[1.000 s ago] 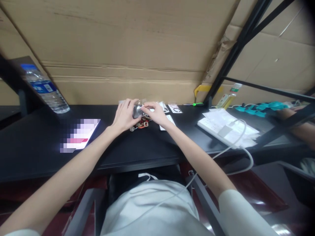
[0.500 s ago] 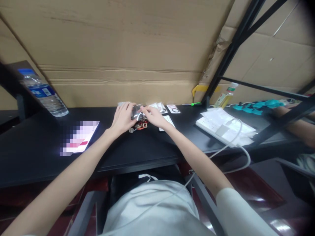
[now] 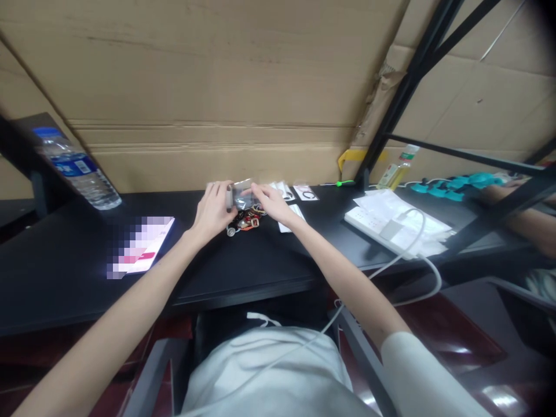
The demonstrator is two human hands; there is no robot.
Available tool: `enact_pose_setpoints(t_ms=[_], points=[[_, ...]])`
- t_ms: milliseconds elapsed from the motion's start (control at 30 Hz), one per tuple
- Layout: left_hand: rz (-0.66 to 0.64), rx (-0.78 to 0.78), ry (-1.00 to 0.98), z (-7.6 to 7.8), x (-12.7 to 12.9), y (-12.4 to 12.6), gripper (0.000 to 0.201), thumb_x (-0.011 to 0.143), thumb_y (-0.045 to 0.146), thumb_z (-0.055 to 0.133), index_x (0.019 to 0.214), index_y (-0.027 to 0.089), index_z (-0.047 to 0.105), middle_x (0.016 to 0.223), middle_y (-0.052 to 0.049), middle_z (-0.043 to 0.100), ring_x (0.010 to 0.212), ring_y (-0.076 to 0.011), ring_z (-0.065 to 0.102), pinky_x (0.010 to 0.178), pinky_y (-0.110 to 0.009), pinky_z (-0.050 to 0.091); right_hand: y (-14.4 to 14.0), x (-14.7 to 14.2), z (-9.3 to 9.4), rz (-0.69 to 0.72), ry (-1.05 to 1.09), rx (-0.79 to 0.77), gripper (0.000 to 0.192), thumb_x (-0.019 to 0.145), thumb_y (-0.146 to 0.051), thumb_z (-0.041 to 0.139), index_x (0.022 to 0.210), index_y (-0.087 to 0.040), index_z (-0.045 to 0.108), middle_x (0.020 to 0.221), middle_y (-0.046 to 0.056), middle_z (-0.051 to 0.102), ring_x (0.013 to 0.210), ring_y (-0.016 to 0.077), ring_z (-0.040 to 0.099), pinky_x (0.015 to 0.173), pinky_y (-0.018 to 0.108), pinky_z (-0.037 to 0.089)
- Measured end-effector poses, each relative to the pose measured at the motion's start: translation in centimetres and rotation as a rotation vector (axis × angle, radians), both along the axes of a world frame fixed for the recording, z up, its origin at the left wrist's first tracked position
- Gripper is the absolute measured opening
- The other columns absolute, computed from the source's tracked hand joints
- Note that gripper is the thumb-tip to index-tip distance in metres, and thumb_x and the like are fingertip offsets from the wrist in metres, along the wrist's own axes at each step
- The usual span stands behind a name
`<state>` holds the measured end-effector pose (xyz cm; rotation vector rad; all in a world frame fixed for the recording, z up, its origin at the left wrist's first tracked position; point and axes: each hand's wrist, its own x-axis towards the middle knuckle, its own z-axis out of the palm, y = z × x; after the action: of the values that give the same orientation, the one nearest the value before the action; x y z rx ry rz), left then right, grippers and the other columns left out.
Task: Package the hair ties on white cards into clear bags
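Note:
My left hand (image 3: 214, 207) is closed on the left side of a small clear plastic bag (image 3: 244, 194), held just above the table. My right hand (image 3: 271, 202) grips the bag's right side, its fingers pressed together on the film. Whatever is inside the bag is too small to make out. Just below the bag lies a pile of small bracelets or cords (image 3: 247, 221) with metal and coloured parts. A stack of white cards (image 3: 292, 220) lies beside my right wrist. Behind that hand are flat clear packets (image 3: 306, 193) holding dark rings.
A phone with a lit screen (image 3: 145, 246) lies on the black table (image 3: 243, 260) at the left. A water bottle (image 3: 80, 168) stands behind it. Papers (image 3: 399, 220), a white cable (image 3: 428, 231) and a yellow drink bottle (image 3: 398, 168) are right. Another person's arm (image 3: 527, 223) shows beyond the black frame (image 3: 391, 121).
The plastic bag has come into fuller view between my hands, raised and spread more. My left hand has shifted slightly left, showing more of the pile beneath.

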<state>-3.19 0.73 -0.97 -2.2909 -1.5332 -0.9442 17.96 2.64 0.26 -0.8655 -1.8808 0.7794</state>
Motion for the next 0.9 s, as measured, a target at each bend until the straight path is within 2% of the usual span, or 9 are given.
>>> enact_pose_setpoints(t_ms=[167, 333, 467, 567, 667, 733, 800, 900], points=[[-0.034, 0.009, -0.014, 0.1, 0.0, -0.1, 0.055, 0.086, 0.022, 0.066, 0.139, 0.019, 0.052, 0.133, -0.013, 0.063, 0.127, -0.0338, 0.057, 0.088, -0.044, 0.058, -0.4, 0.0, 0.2, 0.070, -0.073, -0.054, 0.069, 0.107, -0.069, 0.036, 0.100, -0.020, 0.084, 0.102, 0.008, 0.078, 0.100, 0.0208, 0.069, 0.098, 0.033, 0.049], [-0.060, -0.015, -0.022, 0.2, -0.1, -0.1, 0.056, 0.087, 0.018, 0.063, 0.142, 0.022, 0.051, 0.132, -0.011, 0.066, 0.125, -0.0301, 0.060, 0.093, -0.043, 0.057, -0.3, 0.2, 0.2, -0.028, -0.112, -0.041, 0.068, 0.106, -0.070, 0.038, 0.099, -0.019, 0.083, 0.091, 0.007, 0.077, 0.089, 0.0208, 0.069, 0.091, 0.033, 0.050], [-0.054, -0.017, -0.030, 0.3, -0.3, -0.2, 0.054, 0.088, 0.022, 0.064, 0.141, 0.024, 0.053, 0.130, -0.010, 0.067, 0.125, -0.0303, 0.060, 0.094, -0.044, 0.057, 0.0, 0.7, 0.7, -0.086, -0.103, 0.019, 0.064, 0.106, -0.067, 0.039, 0.097, -0.019, 0.081, 0.097, 0.007, 0.078, 0.092, 0.0213, 0.070, 0.089, 0.034, 0.052], [-0.026, -0.016, -0.053, 0.5, -0.3, -0.4, 0.055, 0.089, 0.031, 0.067, 0.141, 0.023, 0.053, 0.131, -0.011, 0.066, 0.122, -0.0318, 0.061, 0.094, -0.046, 0.057, 0.6, 2.4, 1.8, -0.064, -0.053, 0.093, 0.052, 0.106, -0.061, 0.044, 0.102, -0.022, 0.078, 0.112, 0.007, 0.077, 0.104, 0.0215, 0.070, 0.087, 0.032, 0.054], [-0.013, -0.031, -0.065, 0.6, -0.2, -0.6, 0.061, 0.091, 0.043, 0.069, 0.146, 0.023, 0.052, 0.135, -0.013, 0.064, 0.124, -0.0341, 0.061, 0.099, -0.049, 0.055, 1.8, 5.4, 2.5, -0.090, -0.057, 0.116, 0.039, 0.102, -0.055, 0.056, 0.113, -0.021, 0.073, 0.115, 0.007, 0.077, 0.102, 0.0202, 0.071, 0.085, 0.032, 0.056], [-0.009, -0.044, -0.067, 0.7, -0.1, -0.7, 0.069, 0.090, 0.052, 0.070, 0.150, 0.024, 0.050, 0.135, -0.013, 0.063, 0.125, -0.0355, 0.061, 0.101, -0.051, 0.053, 2.6, 7.5, 2.5, -0.098, -0.251, 0.070, 0.034, 0.092, -0.045, 0.073, 0.116, -0.020, 0.074, 0.113, 0.008, 0.078, 0.098, 0.0209, 0.072, 0.089, 0.034, 0.057], [-0.010, -0.066, -0.070, 0.6, 0.0, -0.7, 0.076, 0.089, 0.061, 0.070, 0.152, 0.025, 0.049, 0.135, -0.014, 0.063, 0.125, -0.0363, 0.061, 0.101, -0.051, 0.053, 3.3, 9.2, 2.2, -0.143, -0.557, -0.032, 0.037, 0.081, -0.036, 0.084, 0.115, -0.021, 0.078, 0.108, 0.009, 0.079, 0.098, 0.0242, 0.073, 0.094, 0.037, 0.056], [-0.025, -0.099, -0.058, 0.5, 0.0, -0.6, 0.080, 0.087, 0.069, 0.070, 0.152, 0.026, 0.050, 0.135, -0.013, 0.063, 0.124, -0.0358, 0.061, 0.102, -0.049, 0.052, 3.7, 10.4, 1.8, -0.168, -0.811, -0.175, 0.049, 0.076, -0.037, 0.089, 0.122, -0.024, 0.079, 0.121, 0.010, 0.077, 0.106, 0.0279, 0.074, 0.098, 0.039, 0.056]])
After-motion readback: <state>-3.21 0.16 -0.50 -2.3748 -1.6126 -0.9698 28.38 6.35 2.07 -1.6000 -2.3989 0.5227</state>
